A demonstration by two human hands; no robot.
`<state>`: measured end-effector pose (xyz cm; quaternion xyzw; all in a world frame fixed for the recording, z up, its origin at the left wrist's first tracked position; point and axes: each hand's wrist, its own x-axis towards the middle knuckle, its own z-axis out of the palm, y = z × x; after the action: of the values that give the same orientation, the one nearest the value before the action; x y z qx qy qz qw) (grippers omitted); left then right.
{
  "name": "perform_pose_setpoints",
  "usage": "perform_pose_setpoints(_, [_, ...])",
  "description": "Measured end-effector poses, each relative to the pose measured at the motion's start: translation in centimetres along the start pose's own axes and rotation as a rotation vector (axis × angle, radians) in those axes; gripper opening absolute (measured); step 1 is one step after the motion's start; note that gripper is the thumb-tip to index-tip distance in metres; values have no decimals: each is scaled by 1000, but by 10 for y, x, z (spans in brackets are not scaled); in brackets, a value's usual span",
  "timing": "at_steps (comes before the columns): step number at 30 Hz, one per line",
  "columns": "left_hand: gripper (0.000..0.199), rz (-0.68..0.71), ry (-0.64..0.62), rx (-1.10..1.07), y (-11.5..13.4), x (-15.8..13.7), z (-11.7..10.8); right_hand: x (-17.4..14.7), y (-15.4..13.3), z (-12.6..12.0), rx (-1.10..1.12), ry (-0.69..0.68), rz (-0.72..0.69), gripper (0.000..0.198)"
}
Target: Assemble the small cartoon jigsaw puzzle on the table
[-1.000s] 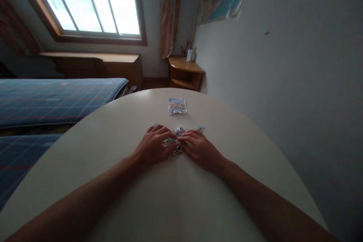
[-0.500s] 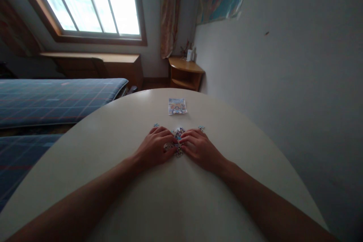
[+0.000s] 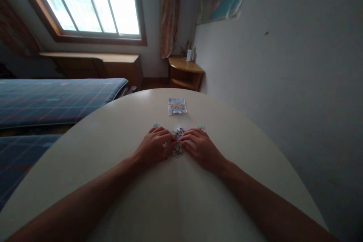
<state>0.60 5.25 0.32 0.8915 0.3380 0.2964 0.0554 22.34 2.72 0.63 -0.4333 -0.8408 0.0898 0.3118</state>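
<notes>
A small heap of jigsaw puzzle pieces [image 3: 178,150] lies on the white table [image 3: 176,196], between my two hands. My left hand [image 3: 156,143] rests at the heap's left side, thumb and fingertips drawn together at a puzzle piece; a few pale pieces show in the gap under its curled fingers. From the right, my right hand [image 3: 200,145] meets it with bent fingers, thumb and forefinger close together at the pieces. What exactly sits between the fingertips is tiny and partly hidden. Single bluish pieces lie just beyond each hand.
A picture card or packet [image 3: 177,106] with a colourful print lies farther back on the table. Beyond the table's left edge are plaid mattresses [image 3: 56,98]. A wooden corner shelf [image 3: 186,65] stands past the far edge, and a pale wall [image 3: 272,79] runs along the right.
My left thumb has moved up toward the forefinger, uncovering more of the near pieces. The pieces between the hands have shifted slightly; my right hand has barely moved.
</notes>
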Motion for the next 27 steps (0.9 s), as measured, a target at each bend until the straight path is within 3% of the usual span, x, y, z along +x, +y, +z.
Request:
perform_pose_setpoints(7, [12, -32, 3, 4, -3, -1, 4, 0, 4, 1, -2, 79, 78, 9])
perform_pose_setpoints(19, [11, 2, 8, -12, -5, -1, 6, -1, 0, -2, -25, -14, 78, 12])
perform_pose_setpoints(27, [13, -15, -17, 5, -3, -1, 4, 1, 2, -2, -43, 27, 139, 12])
